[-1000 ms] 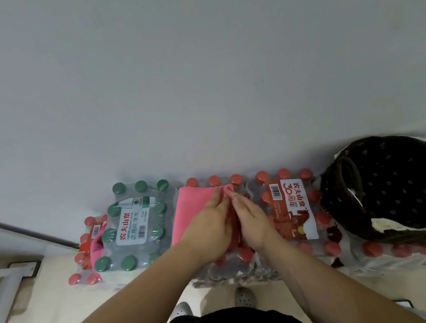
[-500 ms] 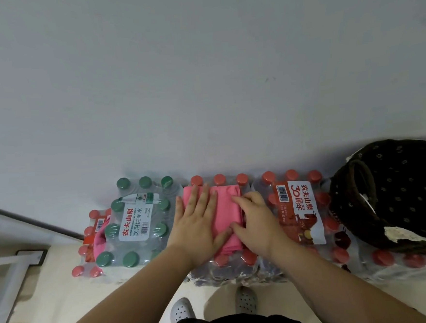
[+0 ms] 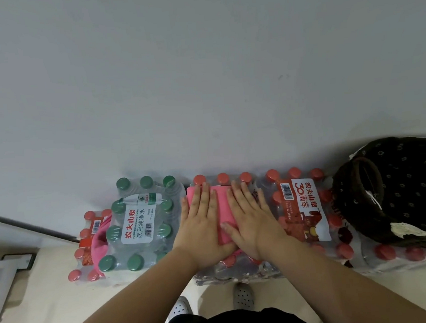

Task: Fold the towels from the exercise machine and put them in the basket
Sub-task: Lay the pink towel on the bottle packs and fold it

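Note:
A folded pink towel [image 3: 223, 211] lies on top of a shrink-wrapped pack of red-capped water bottles [image 3: 223, 179]. My left hand [image 3: 202, 224] lies flat on the towel's left half, fingers spread. My right hand [image 3: 252, 218] lies flat on its right half, fingers together. Most of the towel is hidden under both palms. A dark basket [image 3: 398, 193] with small pale flowers and a loop handle stands at the right, on more bottle packs. A second pink towel [image 3: 100, 241] hangs down between two packs at the left.
A green-capped bottle pack [image 3: 138, 222] stands left of the towel, and a red-labelled pack [image 3: 302, 210] to its right. A grey wall rises right behind the packs. A white frame [image 3: 0, 284] shows at the far left. My shoes [image 3: 243, 296] stand on the pale floor below.
Both hands went from pinching the towel's far corner to lying flat on it. The right hand slid from the towel's edge onto its right half, and the fold is now narrower.

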